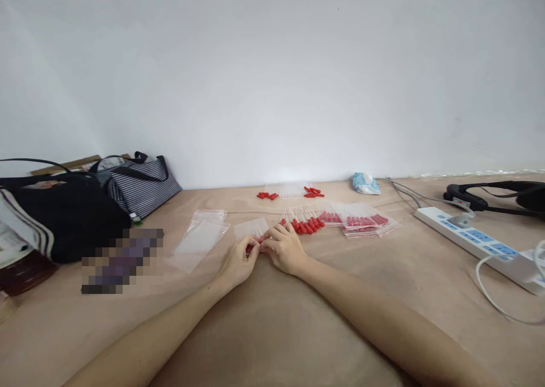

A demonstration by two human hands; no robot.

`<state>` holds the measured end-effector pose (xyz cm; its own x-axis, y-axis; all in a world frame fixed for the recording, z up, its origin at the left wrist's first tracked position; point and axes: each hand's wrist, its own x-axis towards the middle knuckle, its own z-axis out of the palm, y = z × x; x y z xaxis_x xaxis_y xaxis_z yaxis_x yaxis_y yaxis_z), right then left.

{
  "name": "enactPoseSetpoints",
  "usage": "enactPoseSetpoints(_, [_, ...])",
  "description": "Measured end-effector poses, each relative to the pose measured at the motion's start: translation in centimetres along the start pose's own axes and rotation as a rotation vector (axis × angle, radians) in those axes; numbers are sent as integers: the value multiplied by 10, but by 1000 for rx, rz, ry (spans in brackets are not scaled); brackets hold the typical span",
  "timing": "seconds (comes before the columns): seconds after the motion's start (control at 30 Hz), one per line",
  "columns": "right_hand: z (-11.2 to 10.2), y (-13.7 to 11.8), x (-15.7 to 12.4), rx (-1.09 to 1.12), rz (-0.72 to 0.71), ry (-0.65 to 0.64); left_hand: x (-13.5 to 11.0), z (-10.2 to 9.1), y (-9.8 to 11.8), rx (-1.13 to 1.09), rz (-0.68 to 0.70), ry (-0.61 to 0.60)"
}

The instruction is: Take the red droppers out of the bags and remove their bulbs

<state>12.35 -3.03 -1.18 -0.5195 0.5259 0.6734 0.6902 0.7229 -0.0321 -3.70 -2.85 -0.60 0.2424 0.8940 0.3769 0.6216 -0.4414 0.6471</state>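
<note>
Mid-frame, left hand (237, 260) and right hand (284, 247) both pinch one small clear bag (252, 228) with red-tipped bits inside, flat on the table (272, 319). Filled bags (361, 221) sit right of center; empty bags (200, 236) lie to the left.

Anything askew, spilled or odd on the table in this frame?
Nothing is spilled or damaged. The only loose bits are red-tipped droppers fanned out unbagged beyond the right hand, and two small scattered clusters near the wall. Both hands pinch a small bag together; the left hand meets the right.
</note>
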Motion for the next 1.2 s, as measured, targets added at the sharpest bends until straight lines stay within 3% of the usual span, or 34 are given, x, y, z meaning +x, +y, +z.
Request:
enactPoseSetpoints(0.13, [-4,-6,-2,65,-47,-68,-3,-4,0,50,-72,102])
enactPoseSetpoints(0.27, [-16,-2,-12,412,32,-114,-6,-16,3,33,-41,99])
enactPoseSetpoints(0.4, [-33,8,-26,719,103,-180,-5,-33,4,51,153,-183])
enactPoseSetpoints(0.5, [-42,15,-36,787,227,-204,-5,-40,6,102,248,-436])
enactPoseSetpoints(0.6, [-46,18,-42,792,350,-167,-9,-40,10,123,300,-544])
enactPoseSetpoints(0.77, [-45,15,-47,787,439,-121,-15,-31,14,98,360,-441])
enactPoseSetpoints(1.0, [-39,9,-50,490,454,-2,-16,-26,17,109,317,-361])
enactPoseSetpoints(1.1, [-44,7,-49,311,421,-49,-16,-25,15,110,331,-369])
enactPoseSetpoints(1.2, [-51,5,-46,357,357,-154,-16,-23,13,109,350,-358])
